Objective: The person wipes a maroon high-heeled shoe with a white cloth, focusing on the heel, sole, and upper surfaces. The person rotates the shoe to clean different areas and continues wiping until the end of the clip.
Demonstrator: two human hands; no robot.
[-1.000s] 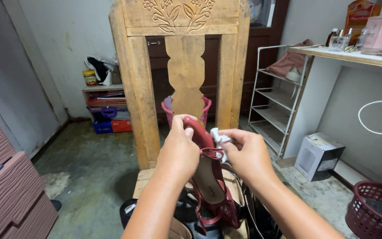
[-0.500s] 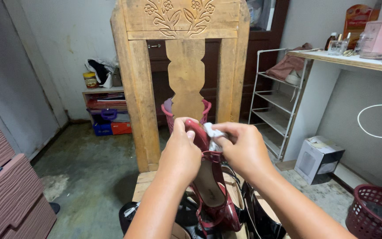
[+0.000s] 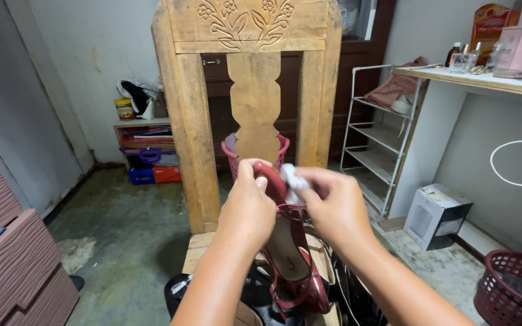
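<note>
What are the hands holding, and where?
The left hand grips a dark red shoe near its heel end; the right hand pinches a small white wad against it.

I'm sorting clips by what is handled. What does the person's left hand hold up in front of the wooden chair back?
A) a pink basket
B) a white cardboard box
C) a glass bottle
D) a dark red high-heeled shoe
D: the left hand grips the heel end of a dark red high-heeled shoe, while the right hand presses a small white wad to it.
</note>
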